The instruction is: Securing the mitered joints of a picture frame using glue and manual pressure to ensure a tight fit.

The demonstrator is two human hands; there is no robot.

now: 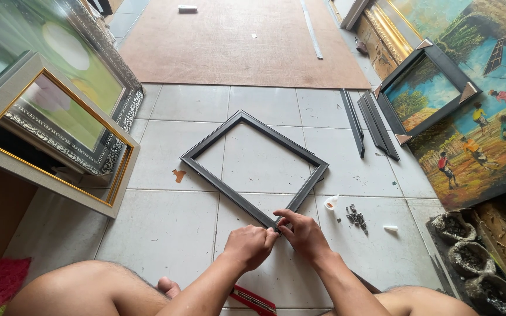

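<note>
Pale grey floor tiles (265, 105) fill the middle of the picture, and a brown board (235, 41) lies flat above them at the top centre. On the tiles a dark empty frame (229, 196) lies like a diamond, with its nearest corner at the lower centre. Both hands meet at this corner: the left hand (250, 246) is clenched around it from the left, and the right hand (304, 233) pinches it from the right with the fingers closed on the moulding. The joint itself is hidden under the fingers.

Just to the right of the hands lie a small white glue bottle (330, 202), a little pile of dark metal pieces (356, 217) and a small white cap (390, 228). Higher on the right, loose dark moulding strips (370, 123) lie side by side. Beyond them a small framed landscape (423, 90) leans on a large painting with figures (487, 134), which is cut off by the right edge. In the lower right corner three dirty round pots (469, 257) stand in a row.

At the left, a beige frame with gold inner edge (48, 137) and an ornate silver frame (106, 64) lean close to the work. A red tool (253, 299) lies between the knees, partly hidden by the left forearm. Free tiles stay open left of the dark frame and above it.
</note>
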